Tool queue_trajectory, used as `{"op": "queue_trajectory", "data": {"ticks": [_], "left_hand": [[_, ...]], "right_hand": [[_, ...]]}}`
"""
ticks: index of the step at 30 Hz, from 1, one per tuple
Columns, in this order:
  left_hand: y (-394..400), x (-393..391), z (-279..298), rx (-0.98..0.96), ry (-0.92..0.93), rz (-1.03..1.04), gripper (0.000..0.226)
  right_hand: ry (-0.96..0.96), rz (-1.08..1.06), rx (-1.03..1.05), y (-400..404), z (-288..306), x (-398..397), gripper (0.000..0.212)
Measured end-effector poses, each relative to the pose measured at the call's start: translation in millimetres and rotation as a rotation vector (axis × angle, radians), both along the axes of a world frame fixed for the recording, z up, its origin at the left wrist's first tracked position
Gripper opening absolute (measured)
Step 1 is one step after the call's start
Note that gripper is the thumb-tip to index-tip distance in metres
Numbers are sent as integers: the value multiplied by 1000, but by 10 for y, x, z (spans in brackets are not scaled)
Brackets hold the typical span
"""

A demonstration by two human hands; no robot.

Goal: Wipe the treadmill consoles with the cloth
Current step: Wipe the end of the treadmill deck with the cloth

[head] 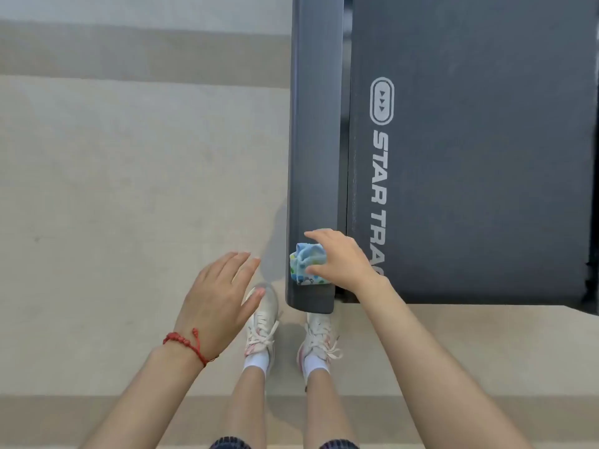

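A dark grey treadmill fills the upper right, its left side rail running up the frame beside the belt, which carries white lettering. My right hand grips a bunched light blue patterned cloth and presses it onto the near end of the side rail. My left hand hovers over the floor left of the rail, fingers spread, holding nothing; a red bead bracelet sits on its wrist. No console is in view.
Pale beige floor spreads to the left and along the bottom, with a darker band at the top. My two feet in white sneakers stand just behind the treadmill's rear edge.
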State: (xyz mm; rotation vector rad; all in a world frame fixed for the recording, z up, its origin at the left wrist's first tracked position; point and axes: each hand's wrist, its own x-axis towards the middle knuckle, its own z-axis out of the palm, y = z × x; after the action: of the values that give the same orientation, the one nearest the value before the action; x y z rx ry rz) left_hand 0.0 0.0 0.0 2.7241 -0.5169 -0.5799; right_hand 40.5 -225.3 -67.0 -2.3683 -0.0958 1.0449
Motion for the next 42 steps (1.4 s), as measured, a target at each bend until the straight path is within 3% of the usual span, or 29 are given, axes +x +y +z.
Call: {"op": "queue_trajectory", "data": {"ticks": [3, 8, 10, 16, 20, 24, 29, 32, 42], "left_hand": [[59, -99, -208, 31, -11, 20, 65], [152, -270, -400, 49, 12, 42, 65], [155, -288, -432, 49, 17, 38, 65], [170, -251, -449, 41, 37, 49, 64], [154, -175, -434, 52, 54, 47, 65], [117, -95, -377, 57, 62, 40, 67], [22, -23, -82, 50, 54, 4, 67], [-52, 57, 250, 33, 40, -14, 67], [-405, 501, 1888, -20, -120, -102, 68]], "right_hand": [[-8, 106, -31, 81, -270, -46, 71], [-53, 15, -95, 93, -504, -208, 75], [-25, -157, -109, 84, -544, -268, 66], [168, -937, 13, 112, -575, -555, 45], [239, -1230, 85, 143, -620, -736, 34], [345, -1452, 290, 121, -499, -811, 17], [355, -1521, 472, 14, -9, -766, 27], [321, -1530, 566, -50, 462, -692, 20], [130, -1566, 707, -189, 2492, -539, 18]]}}
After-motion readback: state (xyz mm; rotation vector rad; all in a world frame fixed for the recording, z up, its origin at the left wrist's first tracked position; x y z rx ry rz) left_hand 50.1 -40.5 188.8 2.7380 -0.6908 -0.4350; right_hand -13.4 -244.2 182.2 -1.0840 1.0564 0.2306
